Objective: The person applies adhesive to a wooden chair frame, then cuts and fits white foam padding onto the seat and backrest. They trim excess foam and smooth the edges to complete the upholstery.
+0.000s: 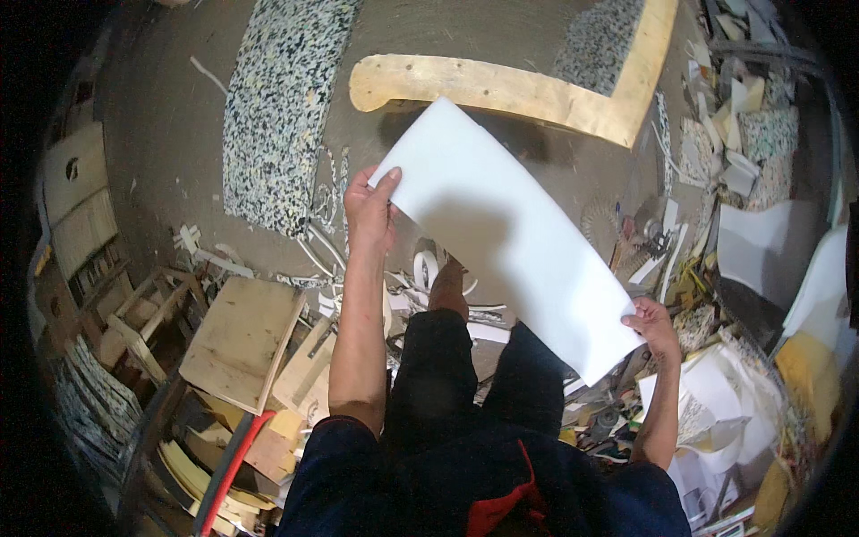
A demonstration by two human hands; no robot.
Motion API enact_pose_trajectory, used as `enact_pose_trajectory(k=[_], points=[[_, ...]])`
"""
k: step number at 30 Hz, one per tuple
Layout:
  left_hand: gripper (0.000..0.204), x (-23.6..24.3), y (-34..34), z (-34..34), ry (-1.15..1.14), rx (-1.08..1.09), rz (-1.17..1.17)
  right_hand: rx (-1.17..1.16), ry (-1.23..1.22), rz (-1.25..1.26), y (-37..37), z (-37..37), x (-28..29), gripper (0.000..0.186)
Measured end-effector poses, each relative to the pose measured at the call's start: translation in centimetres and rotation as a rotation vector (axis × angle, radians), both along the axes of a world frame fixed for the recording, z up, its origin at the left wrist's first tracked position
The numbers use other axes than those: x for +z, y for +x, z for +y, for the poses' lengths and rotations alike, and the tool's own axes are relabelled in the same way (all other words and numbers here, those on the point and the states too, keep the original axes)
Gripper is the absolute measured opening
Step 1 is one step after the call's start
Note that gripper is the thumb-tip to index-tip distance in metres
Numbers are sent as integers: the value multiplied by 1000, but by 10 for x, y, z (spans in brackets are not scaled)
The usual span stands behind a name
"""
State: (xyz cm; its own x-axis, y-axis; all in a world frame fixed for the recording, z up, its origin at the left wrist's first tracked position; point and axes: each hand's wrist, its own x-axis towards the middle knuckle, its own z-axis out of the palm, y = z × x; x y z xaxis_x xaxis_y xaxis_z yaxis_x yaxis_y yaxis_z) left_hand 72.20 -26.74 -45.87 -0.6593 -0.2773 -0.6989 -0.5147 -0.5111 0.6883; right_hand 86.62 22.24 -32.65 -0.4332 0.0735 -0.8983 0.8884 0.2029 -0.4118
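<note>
A long white foam sheet (501,233) is held up diagonally in front of me, over my legs. My left hand (371,206) grips it at the left corner, thumb on top and fingers curled round the edge. My right hand (651,327) pinches the other end near the lower right corner. Just beyond the sheet lies a pale L-shaped wooden piece (483,85) with a rounded left end, and a speckled grey foam piece (591,49) sits inside its angle.
A long speckled foam slab (268,125) lies at the upper left. Wooden boards and frames (233,340) are piled at the lower left beside a red bar (228,474). Foam offcuts and scraps (752,224) crowd the right side, and thin strips surround my feet.
</note>
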Motion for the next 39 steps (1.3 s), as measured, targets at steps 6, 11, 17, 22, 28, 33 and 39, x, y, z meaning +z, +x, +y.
enact_pose_trajectory(k=[6, 11, 17, 22, 28, 33, 39], points=[[24, 6, -19, -18, -93, -107, -1, 253, 88, 80, -81, 24, -8, 22], [23, 2, -17, -48, -183, -162, 1, 581, 317, 64, -153, 13, -12, 18], [13, -21, -39, -59, -171, 28, 13, 733, 458, 375, -243, 45, -45, 26], [24, -44, -38, -67, -102, 45, -38, 407, 304, 324, -276, 31, -47, 32], [16, -44, -42, -54, -27, 60, -4, -214, -77, 285, -270, 67, -74, 21], [20, -48, -44, -71, -39, 90, -63, -206, 61, 286, -284, 51, -99, 23], [23, -33, -49, -76, -49, -110, -13, -117, 337, 260, -270, 60, -65, 23]])
